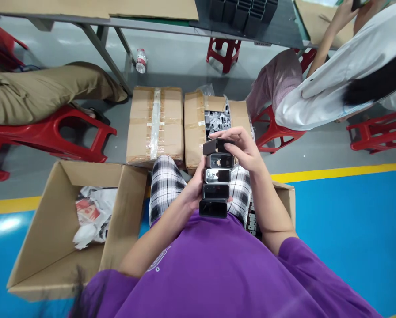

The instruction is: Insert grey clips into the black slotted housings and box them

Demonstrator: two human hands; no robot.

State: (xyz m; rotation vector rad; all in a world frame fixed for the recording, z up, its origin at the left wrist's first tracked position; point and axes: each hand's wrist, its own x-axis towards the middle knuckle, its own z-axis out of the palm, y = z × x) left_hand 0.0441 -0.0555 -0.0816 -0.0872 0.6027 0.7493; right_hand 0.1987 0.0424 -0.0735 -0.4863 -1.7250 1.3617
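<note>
Black and brownish casings (217, 177), one with a silvery, reflective face, show against black-and-white plaid trousers (165, 183) and a purple shirt (214, 260). Red stools (222, 54) and brown cartons (168, 128) contrast with grey flooring (184, 66), its near edge striped yellow beside blue flooring (350, 221).

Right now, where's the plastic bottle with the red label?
In the head view, the plastic bottle is on the gray floor, upper left, just right of a metal table leg and beyond the closed taped cardboard box.
</note>
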